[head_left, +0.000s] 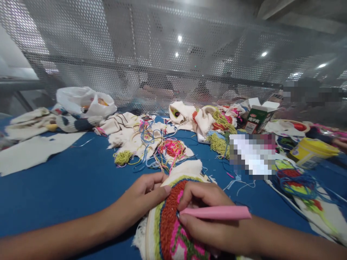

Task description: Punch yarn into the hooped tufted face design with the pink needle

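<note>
My right hand (pixel 211 216) is closed around a pink-handled punch needle (pixel 225 212), its tip end against the yarn-covered cloth and hidden by my fingers. The embroidery hoop (pixel 148 231) holds white cloth worked in rust-red yarn (pixel 169 216), with a yellow-green and dark blue border and pink and green shapes in the middle. Gripping the hoop's upper left edge is my left hand (pixel 151 193), thumb on top of the stitched face and fingers curled over the far side. The lower part of the hoop runs out of view.
Tangled yarn (pixel 148 135) and cloth pieces lie beyond the hoop on the blue table (pixel 81 187). At the back stand a white plastic bag (pixel 84 103) and a green box (pixel 258 115). On the right are a yellow tub (pixel 311 153) and a white cable (pixel 284 196). A perforated metal screen (pixel 121 54) rises behind.
</note>
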The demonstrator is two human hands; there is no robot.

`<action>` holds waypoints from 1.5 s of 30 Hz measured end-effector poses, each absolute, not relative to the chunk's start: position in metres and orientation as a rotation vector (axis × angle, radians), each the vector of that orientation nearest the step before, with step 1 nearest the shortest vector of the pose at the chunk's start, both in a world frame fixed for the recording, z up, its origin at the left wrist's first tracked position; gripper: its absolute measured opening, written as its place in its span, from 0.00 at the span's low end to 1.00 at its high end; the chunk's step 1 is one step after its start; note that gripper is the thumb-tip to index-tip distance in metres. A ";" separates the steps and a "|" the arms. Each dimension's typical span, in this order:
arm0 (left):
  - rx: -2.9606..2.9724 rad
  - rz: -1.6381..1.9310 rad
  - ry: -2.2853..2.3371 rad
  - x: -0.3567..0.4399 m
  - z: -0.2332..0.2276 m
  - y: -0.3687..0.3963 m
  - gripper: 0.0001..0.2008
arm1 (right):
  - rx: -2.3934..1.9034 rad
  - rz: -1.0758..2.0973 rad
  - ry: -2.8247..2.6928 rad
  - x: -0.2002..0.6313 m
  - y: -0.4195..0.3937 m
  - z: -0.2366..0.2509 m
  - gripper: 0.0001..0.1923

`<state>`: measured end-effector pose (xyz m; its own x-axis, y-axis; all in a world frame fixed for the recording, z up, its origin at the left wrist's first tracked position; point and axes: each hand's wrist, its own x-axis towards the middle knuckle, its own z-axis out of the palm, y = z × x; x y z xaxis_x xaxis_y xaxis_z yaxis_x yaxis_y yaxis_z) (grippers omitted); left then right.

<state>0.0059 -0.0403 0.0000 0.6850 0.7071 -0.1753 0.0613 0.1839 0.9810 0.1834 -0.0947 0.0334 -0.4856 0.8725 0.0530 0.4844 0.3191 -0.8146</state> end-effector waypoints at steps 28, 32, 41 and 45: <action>1.407 0.558 0.660 0.004 0.005 -0.041 0.17 | -1.220 1.124 -2.034 0.188 -0.095 0.030 0.04; 1.391 0.525 0.715 0.003 0.008 -0.043 0.17 | -1.258 1.265 -1.857 0.189 -0.095 0.032 0.08; 1.332 0.512 0.704 0.004 0.005 -0.042 0.12 | -1.176 1.228 -1.708 0.192 -0.092 0.029 0.10; 1.305 0.488 0.720 0.005 0.006 -0.042 0.12 | -1.170 1.262 -1.641 0.192 -0.090 0.029 0.10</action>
<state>0.0045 -0.0417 0.0056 0.6932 0.6922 -0.2006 0.0701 0.2123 0.9747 0.1923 -0.0904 0.0287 -0.3055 0.9518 0.0279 0.2179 0.0984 -0.9710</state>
